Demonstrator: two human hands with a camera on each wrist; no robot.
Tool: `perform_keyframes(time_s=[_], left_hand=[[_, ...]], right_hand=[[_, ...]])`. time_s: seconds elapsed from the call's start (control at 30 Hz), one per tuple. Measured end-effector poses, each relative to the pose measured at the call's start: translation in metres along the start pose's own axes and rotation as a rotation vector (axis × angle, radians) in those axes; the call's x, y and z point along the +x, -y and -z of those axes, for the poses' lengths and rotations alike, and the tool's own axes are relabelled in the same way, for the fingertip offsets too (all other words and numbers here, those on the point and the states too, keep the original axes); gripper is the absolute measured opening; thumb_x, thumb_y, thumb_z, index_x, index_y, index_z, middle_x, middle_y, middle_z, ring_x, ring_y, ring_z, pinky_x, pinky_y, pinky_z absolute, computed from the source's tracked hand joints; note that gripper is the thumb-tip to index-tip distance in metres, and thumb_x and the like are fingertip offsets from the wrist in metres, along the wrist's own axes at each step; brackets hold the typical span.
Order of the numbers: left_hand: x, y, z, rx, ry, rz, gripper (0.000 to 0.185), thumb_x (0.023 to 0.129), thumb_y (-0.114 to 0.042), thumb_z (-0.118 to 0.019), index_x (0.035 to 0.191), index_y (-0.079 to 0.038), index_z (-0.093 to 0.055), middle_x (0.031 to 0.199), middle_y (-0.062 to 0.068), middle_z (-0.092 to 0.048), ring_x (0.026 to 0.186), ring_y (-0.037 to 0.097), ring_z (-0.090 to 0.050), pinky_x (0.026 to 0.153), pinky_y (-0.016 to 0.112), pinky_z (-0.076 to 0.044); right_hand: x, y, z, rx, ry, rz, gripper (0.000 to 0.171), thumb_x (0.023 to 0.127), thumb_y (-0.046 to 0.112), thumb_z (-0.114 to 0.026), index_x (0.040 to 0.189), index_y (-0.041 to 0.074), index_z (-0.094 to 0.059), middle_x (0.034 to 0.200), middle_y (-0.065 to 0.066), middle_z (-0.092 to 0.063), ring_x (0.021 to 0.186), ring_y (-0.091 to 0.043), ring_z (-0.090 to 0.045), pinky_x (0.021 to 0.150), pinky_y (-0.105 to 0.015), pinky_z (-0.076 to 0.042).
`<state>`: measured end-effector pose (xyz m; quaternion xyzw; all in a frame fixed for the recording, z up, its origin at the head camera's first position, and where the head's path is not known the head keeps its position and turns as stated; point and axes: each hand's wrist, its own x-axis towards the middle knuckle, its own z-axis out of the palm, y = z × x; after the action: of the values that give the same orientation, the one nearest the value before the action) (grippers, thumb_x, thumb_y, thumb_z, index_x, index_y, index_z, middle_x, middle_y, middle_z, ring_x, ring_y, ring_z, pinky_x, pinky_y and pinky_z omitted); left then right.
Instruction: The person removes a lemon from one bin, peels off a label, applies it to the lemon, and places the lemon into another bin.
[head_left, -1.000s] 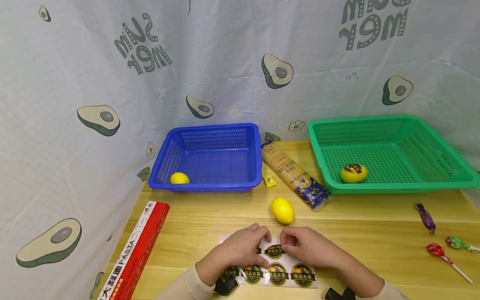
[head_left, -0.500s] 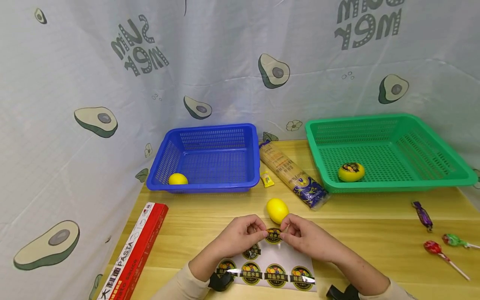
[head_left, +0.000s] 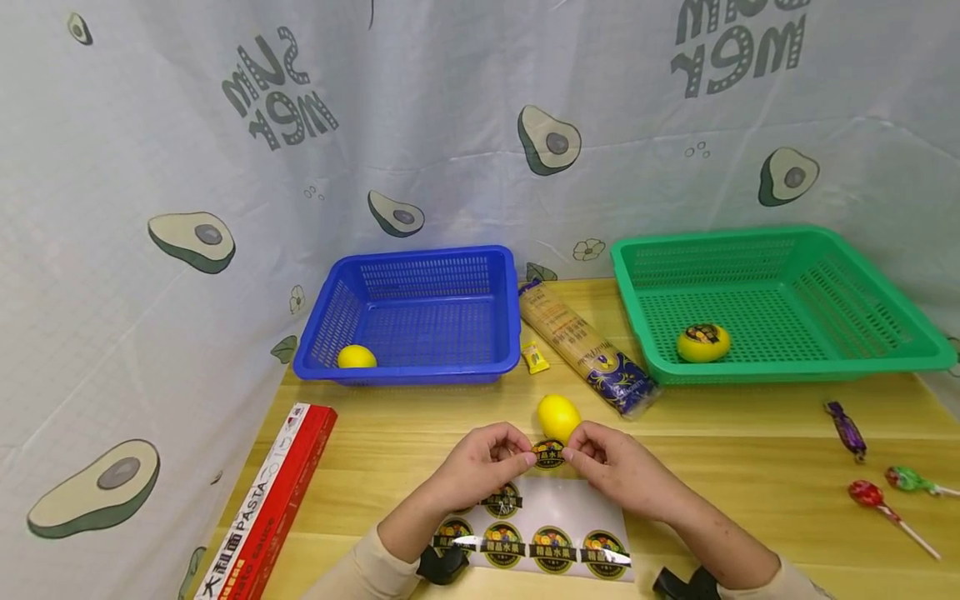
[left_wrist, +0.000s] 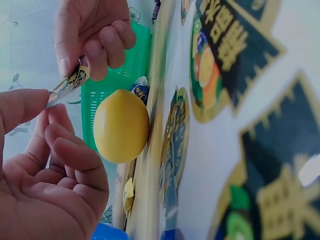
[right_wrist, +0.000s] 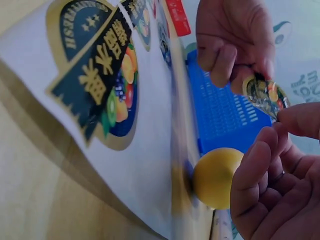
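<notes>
We hold one round fruit sticker (head_left: 548, 454) between our two hands, the left hand (head_left: 480, 467) pinching its left edge with thumb and forefinger and the right hand (head_left: 611, 467) pinching its right edge in the same way, so both hands are closed on the sticker and it hangs in the air, free from its sheet. The sticker sheet (head_left: 551, 529) lies on the counter (head_left: 750, 450) just under and behind our hands, toward our body, and several stickers remain on it. Directly in front of our fingers, very near to the sticker, a bare lemon (head_left: 558, 416) rests on the counter. Far forward and to the right of our right hand, the green basket (head_left: 900, 354) already contains a lemon with a sticker (head_left: 702, 342) on it, so we judge this one as finished. Forward and to the left of our left hand, the blue basket (head_left: 408, 371) keeps another plain lemon (head_left: 356, 357). As we judge it, peeling is done for this piece; pressing the sticker on the near lemon is left, and the lemon in the blue basket is also not yet labelled.
</notes>
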<state>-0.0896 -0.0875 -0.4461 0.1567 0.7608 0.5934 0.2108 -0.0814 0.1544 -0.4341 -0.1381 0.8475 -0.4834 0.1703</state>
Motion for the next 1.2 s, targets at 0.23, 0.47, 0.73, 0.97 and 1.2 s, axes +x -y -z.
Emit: perform_keyframes(time_s=[0.23,0.47,0.73,0.97,1.2], left_hand=[[0.000,0.001,0.001,-0.097,-0.053,0.032,0.020,0.095,-0.012,-0.070,0.107,0.004,-0.065,0.092,0.017,-0.068,0.072,0.008,-0.057,0.063,0.016,-0.048],[0.011,-0.004,0.000,-0.198,-0.093,0.042,0.020,0.096,-0.010,-0.068,0.105,0.007,-0.063,0.085,0.016,-0.065,0.070,0.009,-0.057,0.066,0.020,-0.050],[0.036,-0.012,-0.006,-0.446,-0.196,0.052,0.010,0.095,-0.004,-0.065,0.102,0.000,-0.060,0.080,0.000,-0.064,0.071,0.010,-0.062,0.069,0.021,-0.056],[0.049,-0.001,-0.015,-0.638,-0.204,0.113,0.009,0.095,0.001,-0.062,0.095,-0.007,-0.059,0.078,-0.002,-0.064,0.068,0.007,-0.061,0.065,0.017,-0.055],[0.054,0.009,-0.017,-0.663,-0.181,0.169,0.008,0.096,-0.001,-0.061,0.094,-0.009,-0.059,0.082,-0.002,-0.062,0.072,0.006,-0.060,0.066,0.016,-0.055]], right_hand=[[0.001,0.009,0.002,-0.011,-0.020,0.075,0.017,0.102,0.026,-0.063,0.095,0.012,-0.060,0.078,0.001,-0.056,0.066,-0.006,-0.049,0.056,-0.022,-0.043],[0.010,0.020,0.011,-0.062,-0.105,0.133,0.012,0.101,0.020,-0.064,0.093,0.013,-0.060,0.077,0.002,-0.056,0.066,-0.006,-0.050,0.057,-0.023,-0.044],[0.040,0.030,0.034,-0.160,-0.171,0.052,0.013,0.101,0.022,-0.062,0.096,0.010,-0.063,0.085,-0.002,-0.062,0.075,-0.017,-0.053,0.065,-0.027,-0.044],[0.051,0.023,0.035,-0.164,-0.158,-0.096,0.019,0.099,0.027,-0.060,0.099,0.008,-0.064,0.088,-0.007,-0.063,0.073,-0.020,-0.050,0.063,-0.031,-0.040],[0.055,0.013,0.031,-0.161,-0.144,-0.135,0.022,0.099,0.027,-0.060,0.098,0.006,-0.066,0.094,-0.008,-0.064,0.076,-0.021,-0.051,0.063,-0.031,-0.041]])
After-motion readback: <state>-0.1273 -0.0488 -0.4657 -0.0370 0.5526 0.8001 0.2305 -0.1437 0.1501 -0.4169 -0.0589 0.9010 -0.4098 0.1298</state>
